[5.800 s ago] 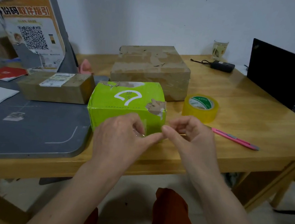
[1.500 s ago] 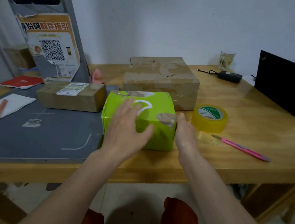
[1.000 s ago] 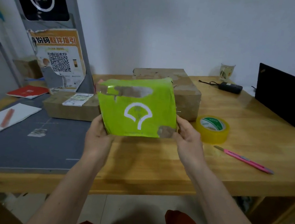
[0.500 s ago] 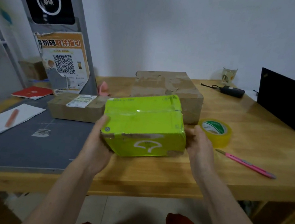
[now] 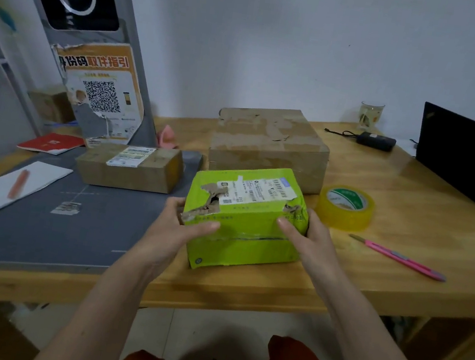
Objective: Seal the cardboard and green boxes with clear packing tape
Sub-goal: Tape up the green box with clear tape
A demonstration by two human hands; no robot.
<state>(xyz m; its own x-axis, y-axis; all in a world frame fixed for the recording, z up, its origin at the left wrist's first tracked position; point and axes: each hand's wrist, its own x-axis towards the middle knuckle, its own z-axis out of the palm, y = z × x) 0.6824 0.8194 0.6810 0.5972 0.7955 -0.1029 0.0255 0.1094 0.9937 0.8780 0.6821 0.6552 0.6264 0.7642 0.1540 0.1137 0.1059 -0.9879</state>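
flipped label-up, green box (image 5: 242,223) gripped by both hands (image 5: 180,226) (image 5: 310,239); tape roll (image 5: 346,206), big carton (image 5: 268,144) beside.

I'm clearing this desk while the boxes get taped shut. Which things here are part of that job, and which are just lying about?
Part of the job:
green box, gripped by left hand and right hand
large cardboard box
small cardboard box
tape roll
pink utility knife

Lying about:
laptop
glass
black adapter
red booklet
notepad
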